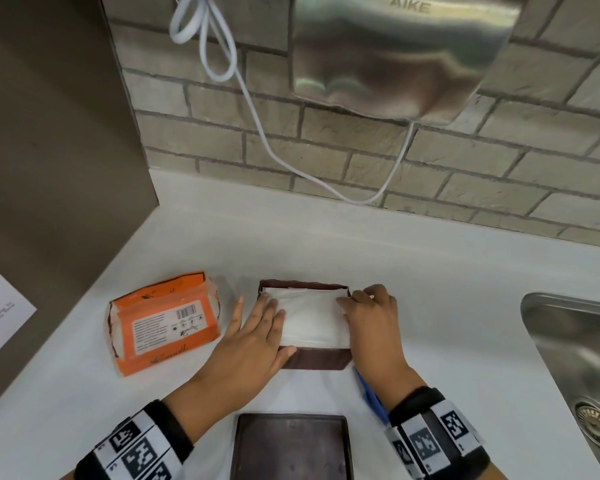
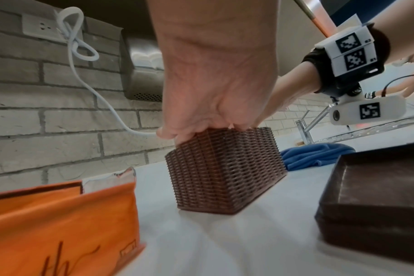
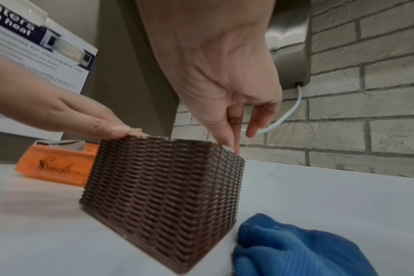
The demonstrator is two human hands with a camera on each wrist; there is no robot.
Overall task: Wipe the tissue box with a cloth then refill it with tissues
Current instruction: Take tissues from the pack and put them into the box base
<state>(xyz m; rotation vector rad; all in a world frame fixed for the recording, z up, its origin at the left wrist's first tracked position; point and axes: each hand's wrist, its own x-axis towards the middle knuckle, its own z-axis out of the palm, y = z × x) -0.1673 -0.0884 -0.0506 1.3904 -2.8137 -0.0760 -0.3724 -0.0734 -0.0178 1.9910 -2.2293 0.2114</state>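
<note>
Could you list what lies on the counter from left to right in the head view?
Orange tissue pack → left hand → brown tissue box with white tissues → right hand → steel sink.

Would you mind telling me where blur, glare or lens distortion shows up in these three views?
Head view: wall bricks bow outward, soft glare on the steel hand dryer. Left wrist view: orange tissue pack close and blurred. Right wrist view: blue cloth and tissue box lower edge smeared.

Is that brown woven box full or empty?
Full: white tissues fill the lidless tissue box up to its rim.
</note>
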